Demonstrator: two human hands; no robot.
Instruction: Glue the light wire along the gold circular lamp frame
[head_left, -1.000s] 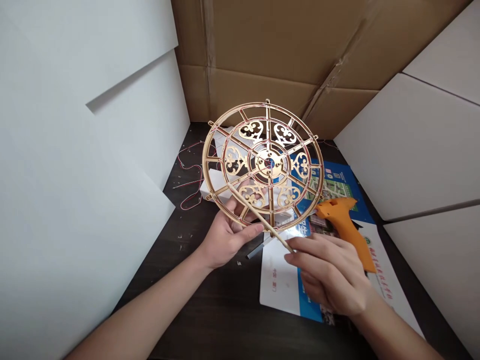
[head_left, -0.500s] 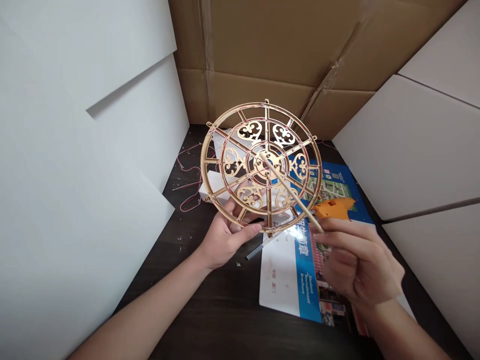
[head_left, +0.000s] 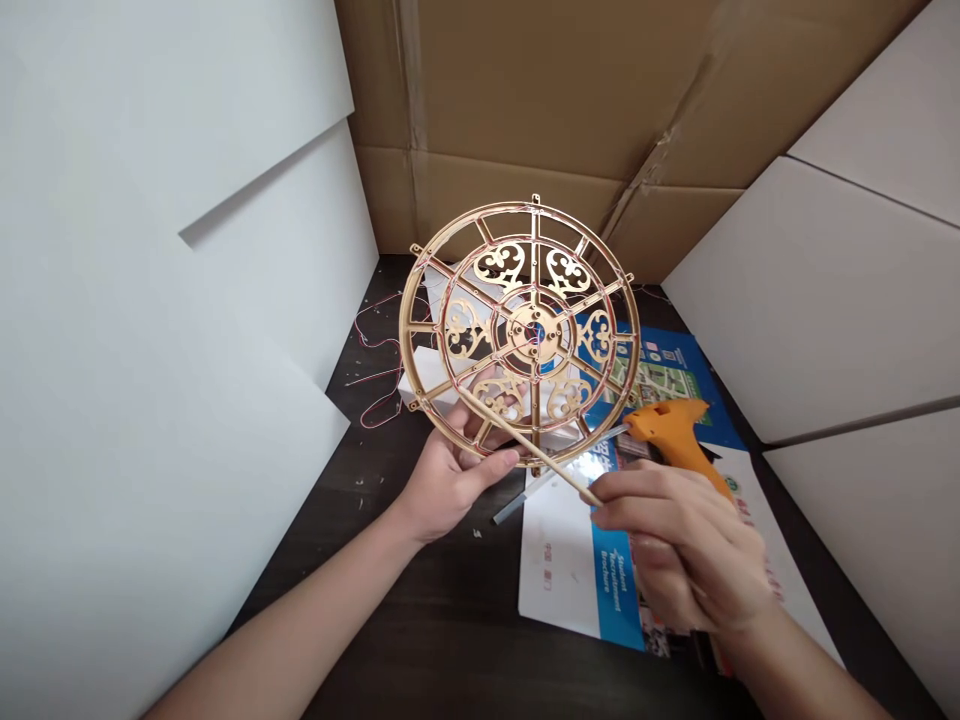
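My left hand (head_left: 450, 480) grips the lower rim of a round gold openwork frame (head_left: 536, 330), thumb in front and fingers behind. The frame is tilted up toward me, with spokes, heart-shaped scrollwork and thin red and white wires along its rings. My right hand (head_left: 682, 540) pinches a thin wooden stick (head_left: 536, 450). The stick's far tip lies over the frame's lower left, by an inner ring; I cannot tell whether it touches. Just beyond my right hand lies an orange glue gun (head_left: 675, 430), with a translucent glue stick (head_left: 517, 500) protruding from its back.
Beneath the glue gun, a blue and white brochure (head_left: 562, 580) covers part of the dark table (head_left: 420, 620). Loose red and white wires (head_left: 375, 400) trail at the left. A white box (head_left: 427, 375) sits behind the frame. White panels (head_left: 187, 400) and cardboard (head_left: 525, 90) surround the space.
My right hand has moved left and slightly down, taking the stick's tip from the frame's centre to its lower left. More of the glue gun shows. My left hand stays nearly still.
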